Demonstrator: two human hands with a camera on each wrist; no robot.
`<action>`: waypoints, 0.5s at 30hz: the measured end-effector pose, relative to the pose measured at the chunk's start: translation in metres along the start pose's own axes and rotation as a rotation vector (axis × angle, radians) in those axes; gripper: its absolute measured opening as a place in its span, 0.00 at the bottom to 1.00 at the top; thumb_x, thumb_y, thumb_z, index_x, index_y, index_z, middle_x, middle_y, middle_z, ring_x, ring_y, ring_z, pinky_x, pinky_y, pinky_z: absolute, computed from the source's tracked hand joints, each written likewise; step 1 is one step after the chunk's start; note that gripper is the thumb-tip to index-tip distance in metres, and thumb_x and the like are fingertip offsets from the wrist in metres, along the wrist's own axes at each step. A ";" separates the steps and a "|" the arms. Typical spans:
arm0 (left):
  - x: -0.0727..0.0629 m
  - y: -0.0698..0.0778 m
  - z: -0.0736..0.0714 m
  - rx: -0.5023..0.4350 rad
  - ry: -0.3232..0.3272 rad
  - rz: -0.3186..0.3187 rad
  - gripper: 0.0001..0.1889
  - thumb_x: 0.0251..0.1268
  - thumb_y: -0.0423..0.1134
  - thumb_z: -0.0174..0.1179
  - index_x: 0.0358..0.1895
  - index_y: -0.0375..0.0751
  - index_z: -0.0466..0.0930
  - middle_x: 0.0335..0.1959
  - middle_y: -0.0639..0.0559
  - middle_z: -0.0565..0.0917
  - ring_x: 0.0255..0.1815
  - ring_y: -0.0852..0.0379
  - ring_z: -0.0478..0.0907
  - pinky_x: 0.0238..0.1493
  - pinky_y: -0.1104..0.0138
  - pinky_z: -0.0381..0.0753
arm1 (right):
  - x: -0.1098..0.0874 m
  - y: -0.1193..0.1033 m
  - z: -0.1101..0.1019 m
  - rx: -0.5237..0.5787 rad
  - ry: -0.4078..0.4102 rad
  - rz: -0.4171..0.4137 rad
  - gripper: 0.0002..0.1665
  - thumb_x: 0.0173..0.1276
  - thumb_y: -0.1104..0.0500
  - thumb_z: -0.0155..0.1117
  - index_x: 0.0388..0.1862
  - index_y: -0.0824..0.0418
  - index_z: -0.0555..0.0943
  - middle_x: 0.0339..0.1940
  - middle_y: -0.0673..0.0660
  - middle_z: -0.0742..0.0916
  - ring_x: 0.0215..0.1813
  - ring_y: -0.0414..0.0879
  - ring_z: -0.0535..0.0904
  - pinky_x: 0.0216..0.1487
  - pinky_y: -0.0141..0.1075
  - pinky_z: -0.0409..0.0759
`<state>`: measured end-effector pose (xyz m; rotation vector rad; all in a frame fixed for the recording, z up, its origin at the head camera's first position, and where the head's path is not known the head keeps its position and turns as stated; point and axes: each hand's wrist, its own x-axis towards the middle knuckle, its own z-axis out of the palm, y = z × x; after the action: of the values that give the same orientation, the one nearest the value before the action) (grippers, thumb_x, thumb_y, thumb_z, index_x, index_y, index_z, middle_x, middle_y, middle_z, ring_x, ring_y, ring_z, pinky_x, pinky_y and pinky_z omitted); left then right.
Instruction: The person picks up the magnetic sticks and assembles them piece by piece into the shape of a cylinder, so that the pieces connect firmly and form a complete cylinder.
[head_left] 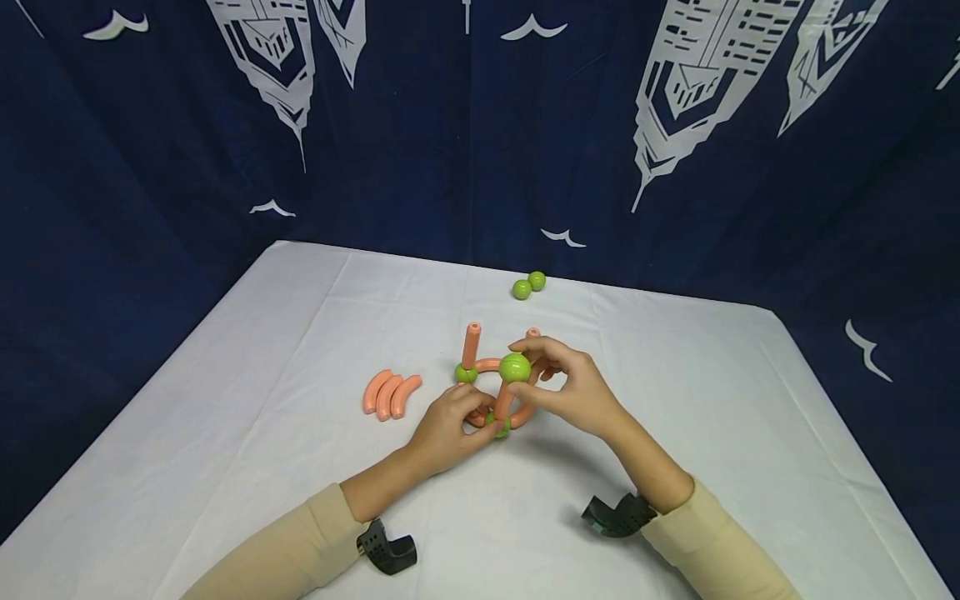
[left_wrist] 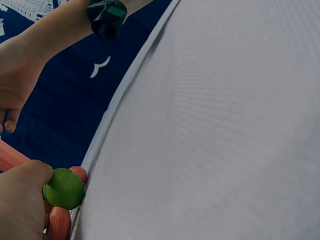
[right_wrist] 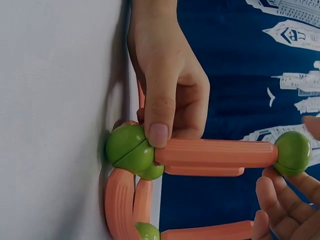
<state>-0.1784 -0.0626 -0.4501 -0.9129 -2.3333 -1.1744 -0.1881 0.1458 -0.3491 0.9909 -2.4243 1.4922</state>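
A frame of orange tubes and green balls stands on the white table, with curved tubes (right_wrist: 120,200) around its base. My left hand (head_left: 447,429) grips the near base ball (right_wrist: 127,149), its thumb pressed at the joint with an upright tube (right_wrist: 215,153). Atop that tube sits another green ball (head_left: 515,367), which my right hand (head_left: 573,383) holds between thumb and fingers. Two more straight tubes rise from the frame: the far-left tube (head_left: 471,346) from its green ball (head_left: 466,372), and the right tube (head_left: 532,332), mostly hidden behind my right hand.
Three loose curved tubes (head_left: 385,397) lie side by side to the left of the frame. Near the table's back edge rest two green balls (head_left: 522,289). A dark blue printed curtain (head_left: 420,150) hangs behind the white-covered table (head_left: 225,467).
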 end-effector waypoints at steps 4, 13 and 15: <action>0.000 -0.001 0.000 0.019 0.011 0.010 0.09 0.55 0.39 0.72 0.37 0.42 0.83 0.31 0.56 0.78 0.34 0.61 0.73 0.36 0.70 0.74 | 0.001 0.006 -0.005 0.049 0.018 -0.005 0.17 0.64 0.66 0.66 0.52 0.65 0.80 0.41 0.56 0.85 0.39 0.45 0.80 0.41 0.35 0.78; 0.000 -0.001 0.001 0.031 0.015 -0.001 0.10 0.54 0.40 0.72 0.37 0.43 0.83 0.32 0.57 0.78 0.34 0.61 0.72 0.35 0.69 0.74 | 0.001 0.030 -0.014 0.161 0.123 0.112 0.13 0.71 0.67 0.58 0.50 0.74 0.79 0.39 0.64 0.84 0.33 0.53 0.80 0.37 0.34 0.79; -0.001 -0.001 0.001 0.029 0.008 -0.006 0.10 0.55 0.40 0.72 0.38 0.42 0.83 0.32 0.57 0.78 0.35 0.61 0.72 0.36 0.69 0.74 | -0.001 0.037 -0.015 0.156 0.139 0.152 0.12 0.70 0.67 0.59 0.49 0.74 0.79 0.36 0.62 0.84 0.32 0.52 0.81 0.36 0.32 0.78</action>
<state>-0.1788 -0.0622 -0.4518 -0.8900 -2.3417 -1.1416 -0.2127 0.1695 -0.3693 0.7136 -2.3606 1.7598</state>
